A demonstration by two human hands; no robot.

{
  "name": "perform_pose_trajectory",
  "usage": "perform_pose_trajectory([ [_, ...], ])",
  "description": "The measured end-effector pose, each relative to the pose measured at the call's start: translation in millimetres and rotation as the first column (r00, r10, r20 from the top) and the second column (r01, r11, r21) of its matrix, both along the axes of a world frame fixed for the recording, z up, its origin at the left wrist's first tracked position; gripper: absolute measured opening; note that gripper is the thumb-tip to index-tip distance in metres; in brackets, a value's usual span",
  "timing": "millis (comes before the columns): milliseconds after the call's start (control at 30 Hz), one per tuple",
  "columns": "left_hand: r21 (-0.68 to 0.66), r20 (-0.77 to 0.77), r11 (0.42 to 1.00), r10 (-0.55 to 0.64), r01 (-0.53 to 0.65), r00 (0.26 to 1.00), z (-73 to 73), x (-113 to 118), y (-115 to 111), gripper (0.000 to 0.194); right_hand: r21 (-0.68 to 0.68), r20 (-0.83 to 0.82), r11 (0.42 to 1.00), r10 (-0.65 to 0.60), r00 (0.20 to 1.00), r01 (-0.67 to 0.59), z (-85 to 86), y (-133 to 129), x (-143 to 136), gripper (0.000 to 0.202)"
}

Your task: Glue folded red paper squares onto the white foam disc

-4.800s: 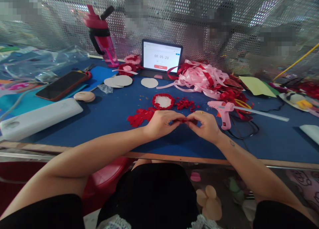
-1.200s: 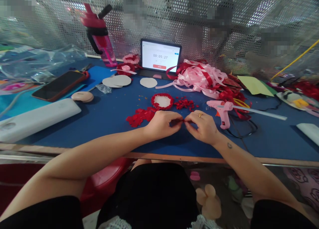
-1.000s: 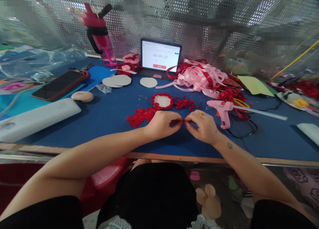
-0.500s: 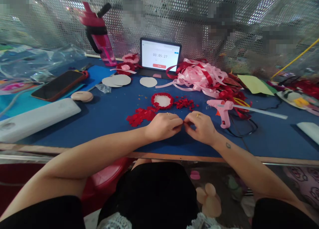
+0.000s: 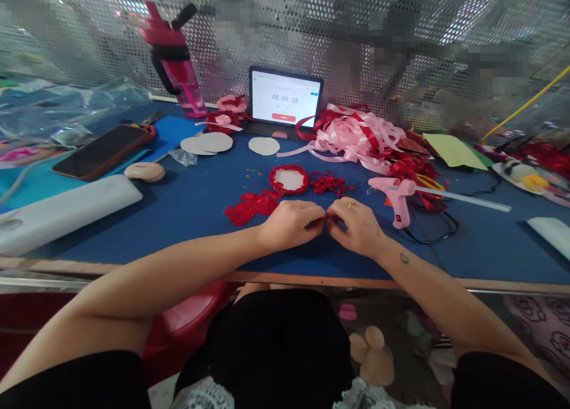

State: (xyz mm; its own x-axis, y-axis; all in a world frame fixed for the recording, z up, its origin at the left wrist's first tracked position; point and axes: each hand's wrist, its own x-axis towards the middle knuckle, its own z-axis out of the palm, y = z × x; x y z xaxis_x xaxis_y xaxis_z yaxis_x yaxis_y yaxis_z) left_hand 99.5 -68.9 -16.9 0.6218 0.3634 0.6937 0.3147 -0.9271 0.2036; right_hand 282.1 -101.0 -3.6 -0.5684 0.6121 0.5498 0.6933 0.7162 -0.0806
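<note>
My left hand (image 5: 294,225) and my right hand (image 5: 355,226) meet at the fingertips above the table's near edge. Both are closed in a pinch; whatever sits between the fingertips is too small and hidden to name. Just left of my left hand lies a pile of cut red ribbon pieces (image 5: 250,207). Beyond the hands is a white disc (image 5: 288,178) ringed with gathered red pieces (image 5: 305,173). Beside it is a heap of small folded red pieces (image 5: 328,184). To the right of my right hand lies a pink glue gun (image 5: 398,198) with a clear glue stick.
A tablet (image 5: 285,97) showing a timer stands at the back. Pink and red ribbons (image 5: 356,133) are heaped beside it. White discs (image 5: 264,146), a pink bottle (image 5: 180,70), a phone (image 5: 104,151), a beige case (image 5: 145,171) and a long white object (image 5: 66,213) lie around.
The pinched hands stay together at nearly the same spot, with only a slight shift of the fingers. The whole view has slid a little, and the timer reads one second more.
</note>
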Motion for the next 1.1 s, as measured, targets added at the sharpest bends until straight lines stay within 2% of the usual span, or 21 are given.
perform_pose_trajectory([
  [133, -0.225, 0.089, 0.974, 0.017, 0.004, 0.996, 4.9, 0.7, -0.8, 0.008, 0.019, -0.014, 1.000, 0.000, 1.000, 0.001, 3.6, 0.3, 3.3, 0.004],
  [267, -0.296, 0.102, 0.955, 0.015, 0.016, 0.995, 7.9, 0.5, -1.7, 0.009, 0.044, 0.020, 0.999, -0.010, 1.000, 0.009, 3.4, 1.0, 5.4, 0.006],
  [433, -0.284, 0.089, 0.959, 0.019, 0.007, 0.996, 6.6, 0.3, -1.5, 0.008, 0.100, 0.066, 0.995, 0.009, 0.998, -0.016, 4.0, 0.1, 4.9, 0.010],
  [700, -0.134, 0.051, 0.991, -0.010, 0.017, 0.999, 1.1, 1.6, 0.3, 0.009, 0.121, 0.138, 0.993, -0.010, 0.990, -0.007, 0.4, -0.7, 3.3, 0.013],
  [900, -0.062, -0.024, 0.998, 0.017, -0.018, 1.000, -2.6, 1.2, -2.3, 0.017, 0.126, 0.181, 0.992, -0.015, 0.983, -0.008, -3.2, -1.9, 0.1, 0.015],
  [1100, -0.091, -0.017, 0.996, 0.008, -0.010, 1.000, -0.5, 0.6, -3.2, 0.014, 0.115, 0.181, 0.993, -0.022, 0.983, 0.001, -2.2, -2.7, 0.8, 0.014],
])
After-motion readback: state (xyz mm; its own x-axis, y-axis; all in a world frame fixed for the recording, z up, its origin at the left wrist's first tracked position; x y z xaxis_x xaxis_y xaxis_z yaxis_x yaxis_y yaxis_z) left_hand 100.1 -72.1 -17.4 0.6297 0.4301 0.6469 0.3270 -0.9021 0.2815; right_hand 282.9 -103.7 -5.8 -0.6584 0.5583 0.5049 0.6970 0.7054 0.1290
